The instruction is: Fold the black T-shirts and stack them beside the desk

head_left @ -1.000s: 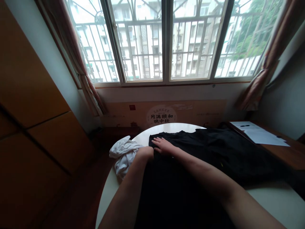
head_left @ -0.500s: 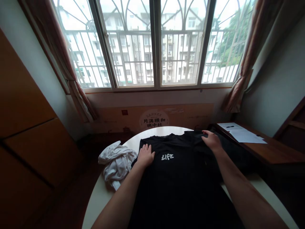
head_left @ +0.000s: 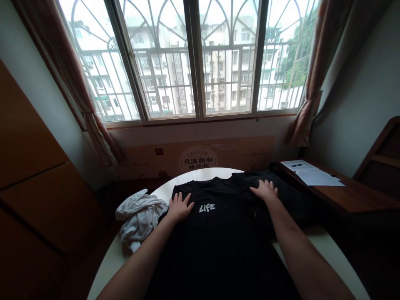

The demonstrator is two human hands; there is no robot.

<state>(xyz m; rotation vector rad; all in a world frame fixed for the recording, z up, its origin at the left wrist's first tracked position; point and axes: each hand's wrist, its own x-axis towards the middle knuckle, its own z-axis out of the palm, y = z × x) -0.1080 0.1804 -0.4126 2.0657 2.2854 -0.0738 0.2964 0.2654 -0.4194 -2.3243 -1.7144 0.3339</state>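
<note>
Left grip (head_left: pixel 180 207) and right grip (head_left: pixel 265 191) spread wide, pinching nothing. Uneven pressing could wrinkle the black shirt (head_left: pixel 215 241).

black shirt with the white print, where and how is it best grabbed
The black shirt is probably best pinched at its far left shoulder, beside the neckline, from the far side: fingers under the edge, thumb on top. It lies flat, and that edge stands out against the white table, close to the left hand; the right side blends into dark fabric.
</note>
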